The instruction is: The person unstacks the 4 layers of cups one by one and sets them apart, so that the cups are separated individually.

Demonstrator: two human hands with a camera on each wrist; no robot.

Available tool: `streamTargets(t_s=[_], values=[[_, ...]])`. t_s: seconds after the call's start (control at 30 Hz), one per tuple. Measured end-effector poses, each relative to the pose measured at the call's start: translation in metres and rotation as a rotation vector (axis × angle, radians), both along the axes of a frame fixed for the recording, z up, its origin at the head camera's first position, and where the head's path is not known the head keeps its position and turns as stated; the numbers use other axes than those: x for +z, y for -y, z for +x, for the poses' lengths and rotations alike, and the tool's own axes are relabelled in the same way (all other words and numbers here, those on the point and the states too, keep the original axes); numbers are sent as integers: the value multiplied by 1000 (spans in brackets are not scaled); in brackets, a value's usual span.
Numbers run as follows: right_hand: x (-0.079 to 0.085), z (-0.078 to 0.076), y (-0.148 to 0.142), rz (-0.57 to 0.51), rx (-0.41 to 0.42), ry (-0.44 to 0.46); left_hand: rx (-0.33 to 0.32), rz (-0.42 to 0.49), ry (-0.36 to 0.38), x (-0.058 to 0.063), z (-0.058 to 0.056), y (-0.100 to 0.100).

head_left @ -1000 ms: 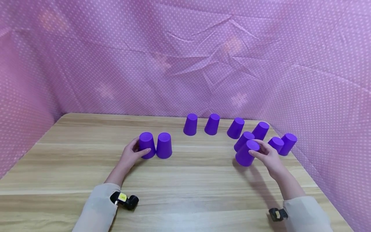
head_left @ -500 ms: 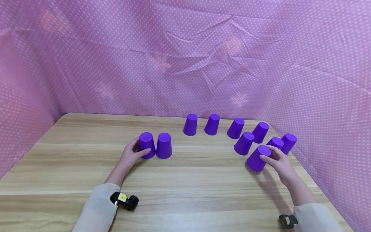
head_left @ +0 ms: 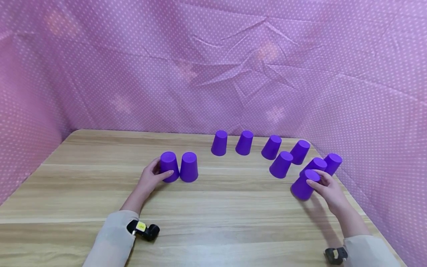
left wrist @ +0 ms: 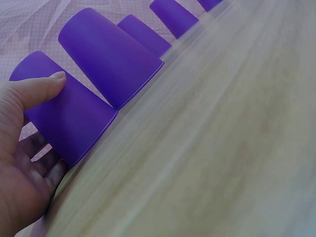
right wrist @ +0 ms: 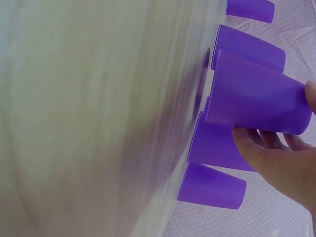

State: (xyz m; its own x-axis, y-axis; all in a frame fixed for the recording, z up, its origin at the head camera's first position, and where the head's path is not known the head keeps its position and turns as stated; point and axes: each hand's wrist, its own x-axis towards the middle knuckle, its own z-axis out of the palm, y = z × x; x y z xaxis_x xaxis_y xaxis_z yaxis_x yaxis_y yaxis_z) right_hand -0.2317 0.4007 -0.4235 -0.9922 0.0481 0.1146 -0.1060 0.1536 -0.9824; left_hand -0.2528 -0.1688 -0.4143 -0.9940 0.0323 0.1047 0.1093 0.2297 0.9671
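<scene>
On the left, my left hand [head_left: 149, 178] grips an upside-down purple cup [head_left: 168, 165] standing on the table, thumb on the near side and fingers behind it. A second upside-down cup [head_left: 189, 167] stands right beside that one, their rims touching in the left wrist view. My right hand [head_left: 331, 191] holds another inverted purple cup [right wrist: 256, 96] between thumb and fingers. Its rim hangs a little above the wood, with a shadow beneath. Just behind it stands one more cup [head_left: 314, 164], partly covered by the held cup and the hand.
Further upside-down purple cups stand at the back: one cup [head_left: 219, 144] leftmost, others towards the right, and a nearer cup [head_left: 281, 165] left of my right hand. Another cup [head_left: 333, 163] stands near the right edge. Pink dotted cloth [head_left: 213, 66] surrounds the wooden table [head_left: 213, 222].
My right hand has carried its cup to the right and nearer to me, away from the cup it overlapped a second ago. The left hand and its cup stay put.
</scene>
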Motion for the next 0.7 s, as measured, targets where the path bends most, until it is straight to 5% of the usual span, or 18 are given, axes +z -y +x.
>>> streamTargets(t_s=[0.7], values=[[1,2,-8,-129,14,5,-17,32,-13,-2,-4,2]])
